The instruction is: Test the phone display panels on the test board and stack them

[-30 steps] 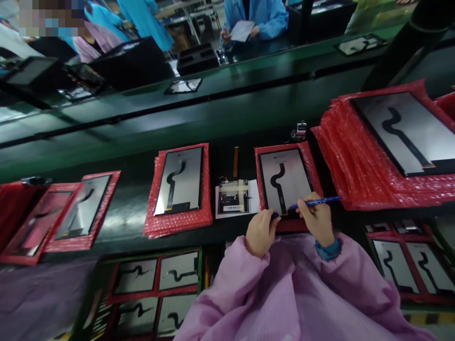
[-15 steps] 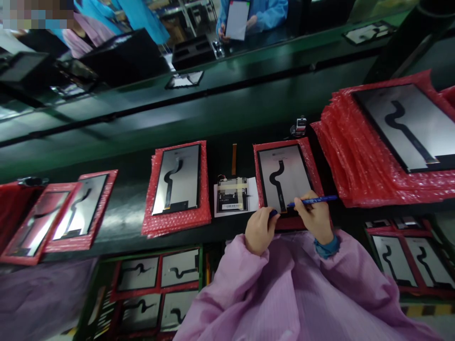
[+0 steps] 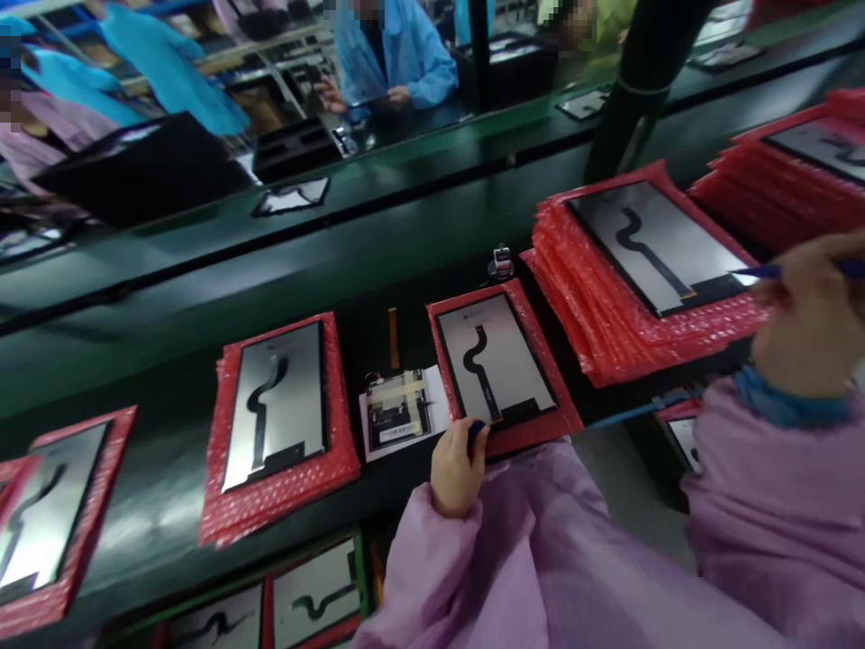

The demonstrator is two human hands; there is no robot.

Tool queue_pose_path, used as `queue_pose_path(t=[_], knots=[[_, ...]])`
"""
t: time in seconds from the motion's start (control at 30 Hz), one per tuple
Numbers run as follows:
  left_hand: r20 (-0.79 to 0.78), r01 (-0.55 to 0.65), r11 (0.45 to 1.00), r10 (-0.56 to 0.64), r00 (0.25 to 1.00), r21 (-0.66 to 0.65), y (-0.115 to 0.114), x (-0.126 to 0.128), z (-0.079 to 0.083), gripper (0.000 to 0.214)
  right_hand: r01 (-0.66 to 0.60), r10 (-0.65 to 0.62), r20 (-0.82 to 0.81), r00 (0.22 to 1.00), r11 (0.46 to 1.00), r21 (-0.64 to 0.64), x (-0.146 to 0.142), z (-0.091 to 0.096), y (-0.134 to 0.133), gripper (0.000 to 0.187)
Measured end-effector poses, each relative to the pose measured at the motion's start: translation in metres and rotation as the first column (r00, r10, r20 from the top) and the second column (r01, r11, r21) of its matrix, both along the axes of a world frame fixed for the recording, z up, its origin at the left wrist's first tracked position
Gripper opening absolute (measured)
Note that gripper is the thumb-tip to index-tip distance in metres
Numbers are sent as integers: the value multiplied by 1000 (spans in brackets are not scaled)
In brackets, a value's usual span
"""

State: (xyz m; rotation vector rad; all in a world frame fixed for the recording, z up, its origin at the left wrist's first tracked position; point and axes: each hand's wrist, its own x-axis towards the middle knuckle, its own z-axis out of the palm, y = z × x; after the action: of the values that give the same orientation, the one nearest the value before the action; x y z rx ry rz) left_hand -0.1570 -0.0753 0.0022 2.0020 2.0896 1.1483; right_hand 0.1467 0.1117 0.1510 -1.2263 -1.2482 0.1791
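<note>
My left hand (image 3: pixel 459 469) is closed on a small blue pen cap (image 3: pixel 477 427), at the lower edge of a display panel (image 3: pixel 514 361) with a black flex cable. That panel lies on a red bubble-wrap bag (image 3: pixel 571 434) in front of me. Off to the right, my right hand (image 3: pixel 811 315) grips a blue pen (image 3: pixel 763 271), and it is slightly blurred. The pen's tip is over the lower right corner of another display panel (image 3: pixel 676 225), which tops a tall stack of red bubble-wrap bags (image 3: pixel 574 297). Whether the tip touches the panel, I cannot tell.
Left of the middle panel lies a taped circuit assembly (image 3: pixel 398 410) on white paper, with an orange flex strip (image 3: pixel 394 338) behind it. Another panel stack (image 3: pixel 284 406) sits further left. A metal clamp (image 3: pixel 501 261) stands behind. A person in blue (image 3: pixel 398 54) works across the line.
My right hand has moved from the middle panel to the right with the pen. The left hand stays at the middle panel's edge. My view has turned to the right.
</note>
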Motion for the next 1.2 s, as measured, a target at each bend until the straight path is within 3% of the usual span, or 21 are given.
queue_pose_path(t=[0.1, 0.2, 0.33, 0.6, 0.7, 0.8, 0.9, 0.93, 0.97, 1.0, 1.03, 1.07, 1.1, 1.13, 1.2], knots=[[-19, 1, 1000, -1, 1000, 9, 0, -1, 1, 34, 78, -54, 187, 981, 989, -125, 19, 0, 37, 30], [-45, 15, 999, -14, 999, 29, 1, -1, 1, 33, 66, -20, 182, 983, 966, -251, 28, -11, 53, 32], [-68, 20, 999, -17, 998, 40, 0, -1, 1, 30, 19, 27, 163, 986, 962, -272, 28, -17, 51, 31], [-83, 26, 999, -23, 996, 40, 0, -1, 1, 29, 3, 54, 182, 982, 953, -303, 18, -6, 45, 33], [-51, 22, 998, -20, 998, 50, 0, -3, 2, 29, -17, 45, 134, 990, 978, -208, 22, -11, 47, 32], [70, 12, 996, -17, 997, 83, -5, -2, 8, 26, -84, 93, -98, 991, 992, 91, 23, -15, 31, 27], [265, 32, 997, -48, 963, 66, -17, 7, 23, 24, -254, 370, -253, 894, 883, 394, 3, -14, -14, 17], [339, 68, 997, -77, 938, 37, -22, 12, 29, 25, -361, 487, -263, 833, 838, 410, -9, -14, -33, 15], [410, 120, 993, -110, 905, 1, -26, 17, 35, 27, -479, 596, -307, 742, 791, 380, -22, -16, -52, 17], [475, 180, 983, -145, 868, -29, -30, 23, 40, 30, -647, 693, -378, 614, 716, 263, -37, -20, -71, 18], [533, 243, 969, -178, 827, -53, -32, 29, 45, 33, -797, 748, -477, 461, 586, 147, -53, -26, -88, 26], [580, 301, 951, -208, 787, -68, -33, 34, 49, 37, -891, 734, -594, 330, 449, 61, -67, -33, -102, 38], [620, 348, 934, -230, 750, -75, -34, 38, 52, 41, -926, 663, -699, 268, 377, 2, -81, -41, -113, 39], [652, 382, 921, -244, 718, -76, -34, 41, 54, 44, -945, 586, -775, 238, 325, -45, -93, -50, -121, 38], [694, 414, 908, -253, 674, -72, -33, 42, 55, 47, -955, 470, -852, 231, 278, -105, -111, -66, -131, 37]])
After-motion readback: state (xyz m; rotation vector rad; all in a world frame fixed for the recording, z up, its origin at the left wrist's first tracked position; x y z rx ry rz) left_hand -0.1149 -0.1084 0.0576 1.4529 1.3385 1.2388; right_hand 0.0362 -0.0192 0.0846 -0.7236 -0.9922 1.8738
